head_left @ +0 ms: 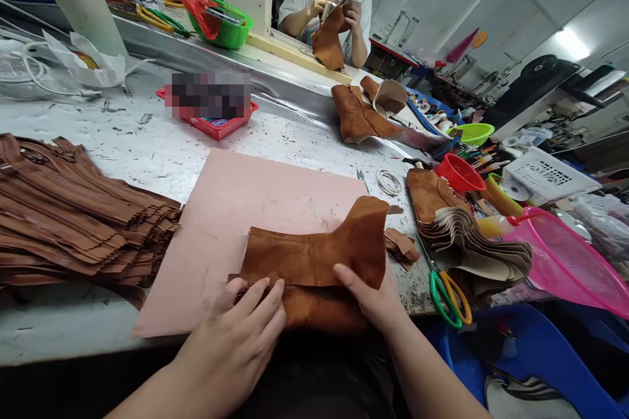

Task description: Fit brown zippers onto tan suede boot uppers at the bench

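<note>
A brown suede boot upper (pixel 314 252) lies across the near edge of a pink board (pixel 265 190), its lower part hanging over the edge. My left hand (pixel 246 321) rests on its lower left edge, fingers extended and pressing the leather down. On the right, my right hand (pixel 371 294) grips the upper, thumb on top and the fingers hidden beneath it. Small brown leather scraps (pixel 401 247) lie just right of the piece. Scissors with green and yellow handles (pixel 449 298) sit at the table's edge, beside a stack of folded suede pieces (pixel 466 236).
Brown leather strips (pixel 73 209) are piled at the left. A red basket (pixel 216 127) stands behind the board, with more boot uppers (pixel 363 118) farther right. Pink (pixel 574 262) and blue (pixel 535 353) containers are at the right. Across the table, a person (pixel 299 6) works at a sewing machine.
</note>
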`<move>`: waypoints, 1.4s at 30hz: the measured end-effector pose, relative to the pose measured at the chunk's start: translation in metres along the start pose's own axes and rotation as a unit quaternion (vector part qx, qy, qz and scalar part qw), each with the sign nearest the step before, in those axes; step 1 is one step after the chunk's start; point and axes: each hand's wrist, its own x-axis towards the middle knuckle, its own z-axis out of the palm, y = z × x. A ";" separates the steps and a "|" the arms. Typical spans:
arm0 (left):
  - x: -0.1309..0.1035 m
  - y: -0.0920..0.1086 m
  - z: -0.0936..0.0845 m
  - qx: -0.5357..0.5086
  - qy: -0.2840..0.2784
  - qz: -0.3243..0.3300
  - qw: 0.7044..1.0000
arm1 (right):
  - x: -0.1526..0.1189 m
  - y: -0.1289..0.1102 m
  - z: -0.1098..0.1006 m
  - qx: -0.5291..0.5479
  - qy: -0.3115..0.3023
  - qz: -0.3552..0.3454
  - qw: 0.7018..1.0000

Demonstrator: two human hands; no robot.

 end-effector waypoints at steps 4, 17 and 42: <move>0.002 0.004 -0.003 0.009 -0.017 -0.005 1.000 | 0.005 -0.015 -0.003 -0.095 -0.010 -0.079 0.992; 0.012 0.013 -0.002 0.048 -0.034 0.031 0.998 | 0.004 0.000 0.021 -0.190 -0.008 -0.010 0.982; 0.042 0.033 0.006 0.070 -0.081 0.063 0.992 | -0.004 0.004 0.021 -0.085 -0.018 0.018 0.996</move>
